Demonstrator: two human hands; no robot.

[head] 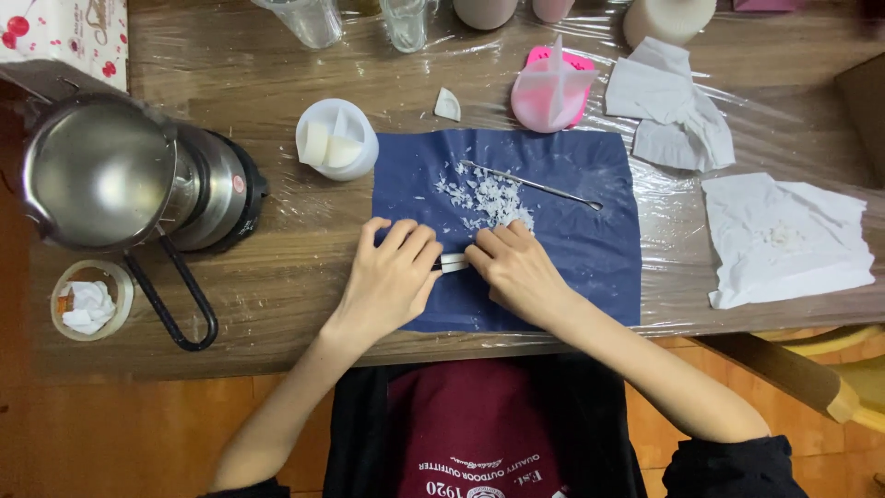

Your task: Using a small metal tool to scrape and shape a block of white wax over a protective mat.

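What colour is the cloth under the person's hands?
Dark blue cloth, scattered with white flakes; shown in the head view.

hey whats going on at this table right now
A person has both hands on a dark blue cloth spread over a plastic-covered wooden table. The left hand and right hand pinch a small white piece between them. A pile of white flakes and a thin metal tool lie just beyond the fingers.

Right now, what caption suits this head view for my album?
Both hands, left hand and right hand, grip a small white piece beside white shavings on blue cloth.
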